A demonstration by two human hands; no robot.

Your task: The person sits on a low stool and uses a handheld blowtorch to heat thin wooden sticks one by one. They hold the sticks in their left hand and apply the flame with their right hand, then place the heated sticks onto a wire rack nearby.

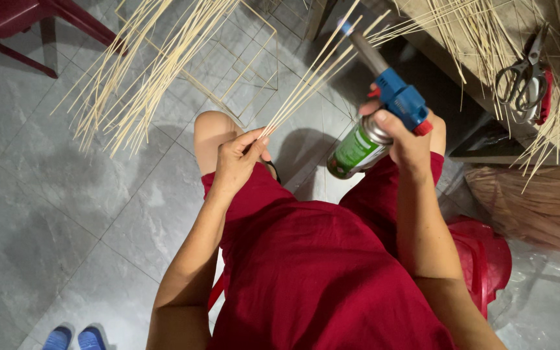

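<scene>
My left hand (238, 159) pinches the near ends of a small bunch of thin bamboo sticks (309, 81) that fan up and to the right. My right hand (409, 139) grips a gas torch: a green canister (356, 150) with a blue head (402, 98) and a metal nozzle (365, 48) pointing up-left. The nozzle lies right beside the far part of the sticks. I sit in red clothing, my bare knee (212, 129) just left of my left hand.
A large fan of bamboo sticks (140, 71) and a thin stick frame (241, 71) lie on the grey tiled floor. Scissors (523, 78) rest on a stick-strewn wooden bench at right. Red stools (487, 259) (14, 19), a woven basket (539, 201), blue shoes (76, 338).
</scene>
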